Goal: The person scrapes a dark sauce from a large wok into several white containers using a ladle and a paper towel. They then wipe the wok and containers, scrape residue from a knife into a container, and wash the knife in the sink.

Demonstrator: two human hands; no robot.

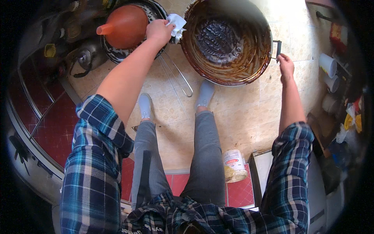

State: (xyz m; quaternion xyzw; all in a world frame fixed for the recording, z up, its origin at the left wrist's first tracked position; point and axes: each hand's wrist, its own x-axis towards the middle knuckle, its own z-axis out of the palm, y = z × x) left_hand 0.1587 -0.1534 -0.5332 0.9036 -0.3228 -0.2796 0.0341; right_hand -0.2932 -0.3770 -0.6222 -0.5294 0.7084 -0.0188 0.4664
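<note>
A large round pot (248,58), its inside coated with dark brown sticky residue, is tilted towards me at the top middle. My left hand (159,32) grips a crumpled white cloth or paper (176,25) by the pot's left side, where a handle may be hidden. On the pot's right side, my right hand (285,65) has its fingers at the lower end of the dark side handle (279,50); how firmly they hold it is unclear. An orange plastic funnel (127,26) lies left of my left hand, over a dark, stained round pan (112,55).
A long wire handle (187,84) reaches over the tiled floor (239,117) near my feet. A stained white bucket (234,165) stands beside my leg. A metal kettle (86,58) is at the left; white containers (327,65) line the right.
</note>
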